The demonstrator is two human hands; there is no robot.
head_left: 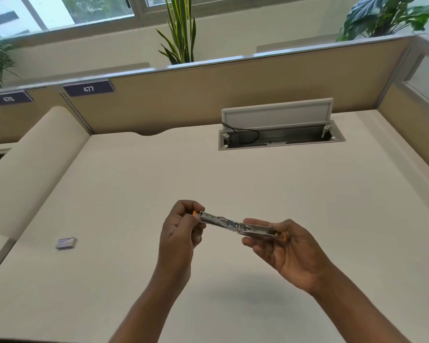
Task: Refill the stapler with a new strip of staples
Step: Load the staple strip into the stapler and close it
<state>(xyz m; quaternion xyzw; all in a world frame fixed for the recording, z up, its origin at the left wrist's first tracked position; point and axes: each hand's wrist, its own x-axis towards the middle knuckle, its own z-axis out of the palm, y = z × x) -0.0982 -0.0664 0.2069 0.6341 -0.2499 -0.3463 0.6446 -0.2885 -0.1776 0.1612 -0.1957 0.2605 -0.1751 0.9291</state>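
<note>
Small silver metal stapler with orange trim (pixel 235 224), swung open, held mid-air above the cream counter (pixel 307 189): left hand (pixel 181 233) pinches its left end, right hand (pixel 282 246) cradles the right end. The staple strip isn't visible; the small purple box (pixel 66 243) lies well apart at near left. Risk: reaching there leaves a one-handed grip, and the sprung halves could snap shut or slip.

Desk (pixel 208 174) broadly open; only staple box (pixel 66 243) lies left.
</note>
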